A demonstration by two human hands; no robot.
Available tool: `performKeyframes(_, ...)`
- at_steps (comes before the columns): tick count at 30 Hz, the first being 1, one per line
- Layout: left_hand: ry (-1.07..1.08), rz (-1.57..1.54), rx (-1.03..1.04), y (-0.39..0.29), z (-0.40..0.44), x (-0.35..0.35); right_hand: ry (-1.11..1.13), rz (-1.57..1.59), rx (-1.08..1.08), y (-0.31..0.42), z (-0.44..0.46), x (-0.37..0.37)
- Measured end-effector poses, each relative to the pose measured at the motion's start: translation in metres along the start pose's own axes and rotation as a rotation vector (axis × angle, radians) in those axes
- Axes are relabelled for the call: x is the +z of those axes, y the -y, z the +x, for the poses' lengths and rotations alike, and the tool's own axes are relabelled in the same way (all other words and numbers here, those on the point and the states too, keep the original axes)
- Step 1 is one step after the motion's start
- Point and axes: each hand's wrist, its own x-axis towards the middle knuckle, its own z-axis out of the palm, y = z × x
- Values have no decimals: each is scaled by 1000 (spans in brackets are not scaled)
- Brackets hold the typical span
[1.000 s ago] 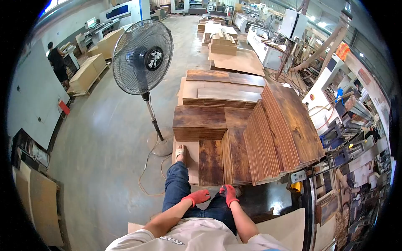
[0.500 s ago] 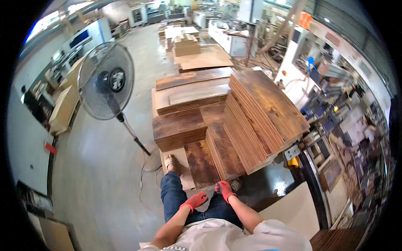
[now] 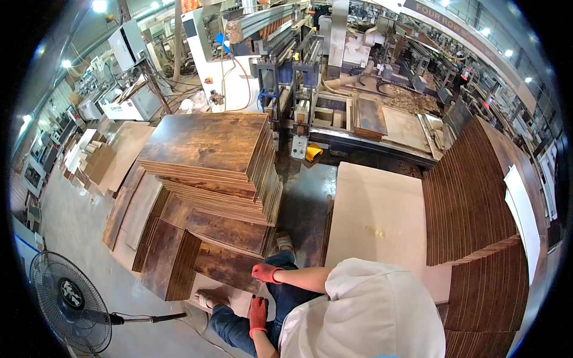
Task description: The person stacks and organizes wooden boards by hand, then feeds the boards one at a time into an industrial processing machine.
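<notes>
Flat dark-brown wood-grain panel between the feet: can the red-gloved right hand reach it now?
Probably yes: the right hand is close to the panel, with nothing visible between them.

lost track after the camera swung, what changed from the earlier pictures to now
The view turned to the person's right, so the pedestal fan now sits at lower left and a tall dark panel stack shows at right. Nothing was visibly grasped or released. The left hand and right hand, red-gloved, stay apart in front of the body.
</notes>
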Motion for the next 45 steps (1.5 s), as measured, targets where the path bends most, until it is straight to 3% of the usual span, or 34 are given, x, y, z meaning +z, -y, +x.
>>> performKeyframes(5, -18, 54, 9, 7, 5, 3, -4, -4, -5, 0, 0, -2)
performKeyframes(9, 2, -95, -103, 10, 5, 6, -43, -33, -23, 0, -2, -1)
performKeyframes(12, -1, 7, 41, 6, 1, 1, -42, 15, -25, -1, -2, 0)
performKeyframes(15, 21, 25, 43, -3, -1, -2, -44, 21, -1, -1, -1, 2)
performKeyframes(20, 41, -27, -85, -10, -4, -2, -49, -17, 34, 6, -8, 1)
performKeyframes(24, 39, -160, -2, 44, 9, 8, -31, 177, 24, -18, 9, 9)
performKeyframes(25, 53, -177, -100, 34, 7, 7, 59, 71, 63, -12, 13, 1)
performKeyframes(26, 56, -188, -204, 21, 3, 1, -24, -80, 112, -4, 5, 1)
performKeyframes(30, 75, -72, -31, -28, -12, -16, -118, -243, 91, -3, 4, 10)
performKeyframes(31, 69, -134, -68, 32, 5, -3, -109, -278, 78, -16, 15, 15)
performKeyframes(34, 85, 3, 8, -11, -6, -14, -120, -323, 60, -11, 10, 12)
performKeyframes(39, 41, -112, -69, -13, -8, -14, -164, -353, 106, 9, -2, 12)
performKeyframes(41, 40, -183, -69, 29, 6, -2, -161, -466, 40, -4, 6, 15)
performKeyframes(45, 7, -226, -55, 26, 4, -5, -162, -423, -30, -15, 14, 13)
